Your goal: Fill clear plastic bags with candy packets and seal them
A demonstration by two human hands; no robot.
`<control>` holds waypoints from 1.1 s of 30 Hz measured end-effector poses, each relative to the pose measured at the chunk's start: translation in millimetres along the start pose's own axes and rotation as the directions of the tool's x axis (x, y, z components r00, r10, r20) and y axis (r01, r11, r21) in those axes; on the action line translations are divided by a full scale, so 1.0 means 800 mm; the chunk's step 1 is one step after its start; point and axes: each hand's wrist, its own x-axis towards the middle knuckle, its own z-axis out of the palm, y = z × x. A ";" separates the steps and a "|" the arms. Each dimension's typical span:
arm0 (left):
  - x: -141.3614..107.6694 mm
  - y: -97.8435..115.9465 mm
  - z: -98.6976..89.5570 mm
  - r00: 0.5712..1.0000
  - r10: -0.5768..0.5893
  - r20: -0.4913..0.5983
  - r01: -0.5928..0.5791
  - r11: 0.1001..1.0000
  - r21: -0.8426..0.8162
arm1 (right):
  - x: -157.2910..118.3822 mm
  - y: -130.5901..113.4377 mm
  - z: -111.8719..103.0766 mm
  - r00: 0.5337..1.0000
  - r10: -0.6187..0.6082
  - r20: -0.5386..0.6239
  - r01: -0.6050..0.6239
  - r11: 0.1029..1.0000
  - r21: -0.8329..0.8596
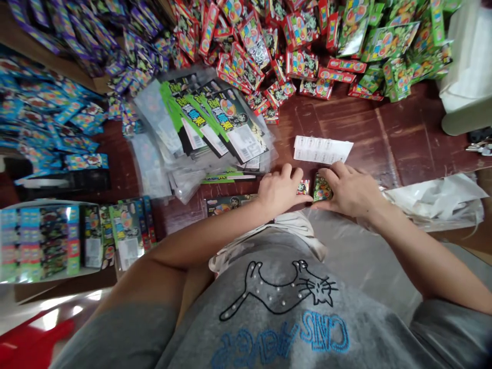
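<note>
At the near edge of the table, my left hand (279, 190) is closed around a small red candy box (303, 187), most of it hidden by the fingers. Just beside it, a small green candy box (322, 188) is gripped between the thumb and fingers of my right hand (350, 190). The two boxes are close together, with a narrow gap between them. Beyond my hands lies a white sticker sheet (322, 149) with rows of round printed marks. A black printed bag (226, 206) is partly under my left forearm.
Clear plastic bags with black-green labels (234, 123) overlap at left centre. Red boxes (303, 64), green boxes (397, 77), purple packs (142, 56) and blue packs (57, 113) form heaps behind. A carton of filled packs (42, 241) stands left; torn white backing paper (434, 200) lies right.
</note>
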 end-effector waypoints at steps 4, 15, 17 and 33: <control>0.017 0.008 0.000 0.994 -0.103 0.037 0.104 0.994 -0.025 | -0.008 -0.026 0.014 0.968 0.241 -0.071 -0.243 0.970 -0.016; -0.071 -0.085 -0.033 0.972 0.235 -0.008 -0.235 0.971 -0.042 | -0.004 -0.010 0.050 0.923 -0.149 -0.354 0.216 0.964 0.156; -0.100 -0.112 -0.018 0.950 0.311 0.019 -0.310 0.950 -0.017 | 0.010 -0.009 0.056 0.908 -0.244 -0.340 0.322 0.926 0.196; -0.128 -0.144 0.066 0.962 0.125 -0.244 -0.196 0.936 -0.293 | 0.068 -0.061 0.052 0.853 -0.436 -0.287 0.522 0.721 0.455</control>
